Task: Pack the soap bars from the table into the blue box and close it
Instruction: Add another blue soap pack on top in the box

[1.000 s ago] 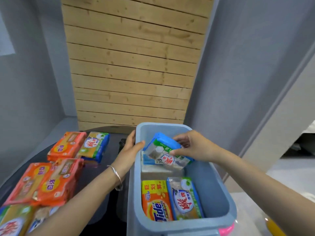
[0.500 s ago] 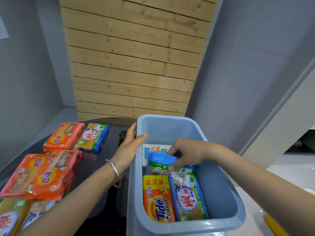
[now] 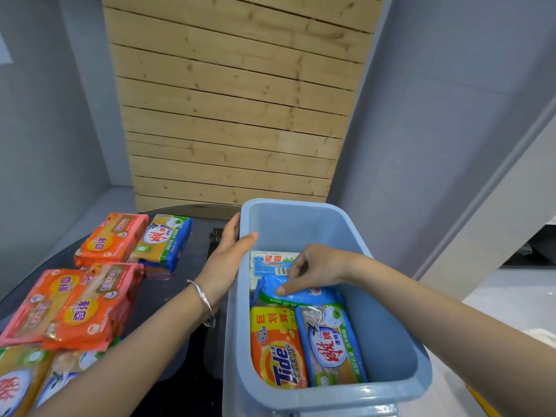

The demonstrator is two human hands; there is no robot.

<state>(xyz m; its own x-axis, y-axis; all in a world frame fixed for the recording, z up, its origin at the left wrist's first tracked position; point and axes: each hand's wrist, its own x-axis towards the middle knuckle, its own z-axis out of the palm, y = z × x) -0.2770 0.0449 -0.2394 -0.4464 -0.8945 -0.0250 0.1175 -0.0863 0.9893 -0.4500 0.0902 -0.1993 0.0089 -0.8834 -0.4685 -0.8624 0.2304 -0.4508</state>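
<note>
The blue box [image 3: 391,341] stands open at the right edge of the dark counter [image 3: 180,284]. The left hand [image 3: 224,260], a silver bracelet [image 3: 204,299] at its wrist, grips the box's left rim, thumb hooked inside and fingers [image 3: 230,227] flat against the outer wall. The right hand [image 3: 316,267] reaches inside; its thumb and curled fingers [image 3: 296,264] pinch the blue-wrapped soap bar [image 3: 313,296], which lies tilted over 3 others: a white bar [image 3: 267,261], a Tide bar [image 3: 278,353] and a green-edged bar [image 3: 331,347]. On the counter, orange packs [image 3: 90,305] and a yellow-and-blue pack [image 3: 165,239] lie left of the box.
</note>
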